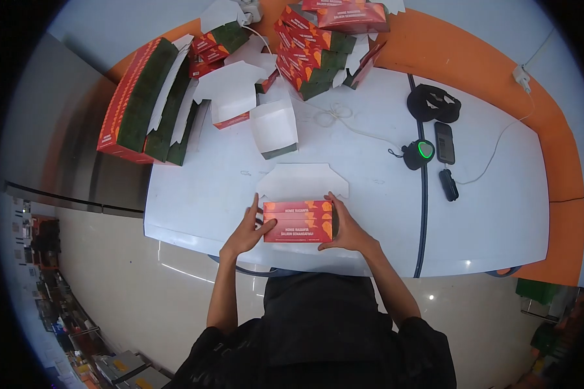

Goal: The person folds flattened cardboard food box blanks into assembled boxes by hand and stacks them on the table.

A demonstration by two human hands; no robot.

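Near the table's front edge stands a red and orange printed cardboard box [298, 223], its printed side facing me. A wide white flap [303, 180] with slanted corners sticks out from its far side. My left hand [245, 231] grips the box's left end, thumb across the printed side and fingers along the edge. At the other end, my right hand [345, 227] is closed round the right side, its fingertips at the top corner and thumb at the bottom corner. Both hands touch the same box.
Behind it are open white boxes [274, 129], a row of red and green boxes [133, 104] at left and a box pile [311, 52] at the back. To the right lie a phone [444, 142], a black strap [433, 102], a round green-lit device [424, 150] and cables.
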